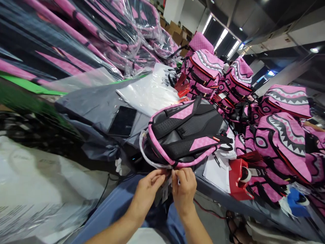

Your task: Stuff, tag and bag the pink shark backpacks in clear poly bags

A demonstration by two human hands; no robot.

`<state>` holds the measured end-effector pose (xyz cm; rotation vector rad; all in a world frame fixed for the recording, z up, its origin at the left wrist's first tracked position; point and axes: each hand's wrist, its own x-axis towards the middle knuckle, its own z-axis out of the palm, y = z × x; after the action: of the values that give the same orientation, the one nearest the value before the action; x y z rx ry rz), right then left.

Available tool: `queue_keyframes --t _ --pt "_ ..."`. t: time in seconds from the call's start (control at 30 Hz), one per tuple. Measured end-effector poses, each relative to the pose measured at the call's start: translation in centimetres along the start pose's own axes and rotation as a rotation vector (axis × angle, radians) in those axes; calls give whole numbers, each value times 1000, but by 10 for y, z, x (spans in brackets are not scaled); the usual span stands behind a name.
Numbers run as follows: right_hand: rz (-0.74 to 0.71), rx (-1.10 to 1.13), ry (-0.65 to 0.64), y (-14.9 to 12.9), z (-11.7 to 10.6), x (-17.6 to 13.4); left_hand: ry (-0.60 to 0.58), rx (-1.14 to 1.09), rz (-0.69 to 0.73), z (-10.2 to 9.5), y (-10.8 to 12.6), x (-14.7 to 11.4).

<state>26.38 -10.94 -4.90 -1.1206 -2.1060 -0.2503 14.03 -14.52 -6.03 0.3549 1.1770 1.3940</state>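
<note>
A pink and black backpack (188,128) lies on the table with its padded back and shoulder straps facing up. At its near edge, my left hand (149,186) is closed in a pinch, fingertips close to the pink piping. My right hand (184,186) pinches right beside it, thumb and forefinger together. What sits between the fingertips is small and dark, and I cannot make it out. Below the hands hangs a pale tag (166,192), partly hidden by them. A strip of clear plastic (144,149) curves along the backpack's left end.
A black phone or tablet (123,121) and white plastic bags (149,89) lie left and behind. White sheets (215,171) and a red tape dispenser (240,179) are at right. Several pink shark-mouth backpacks (281,135) stand beyond; plastic-wrapped ones (83,37) are piled left. A person's sandalled foot (235,227) shows below.
</note>
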Motion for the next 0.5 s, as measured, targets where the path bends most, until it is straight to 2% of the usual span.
queue_keyframes --t 0.13,0.2,0.33,0.43,0.5 --pt "220 281 -68 0 -7 2 -230 -323 -144 15 -22 19" --pt "357 388 -110 1 -9 2 -299 -408 -195 21 -28 23" --pt "548 478 -172 6 -3 -1 -342 -406 -196 23 -30 27" --pt "582 500 -176 9 2 -8 -314 -357 -147 22 -26 29" --pt "599 512 -148 17 -4 -14 -260 -307 -106 23 -26 29"
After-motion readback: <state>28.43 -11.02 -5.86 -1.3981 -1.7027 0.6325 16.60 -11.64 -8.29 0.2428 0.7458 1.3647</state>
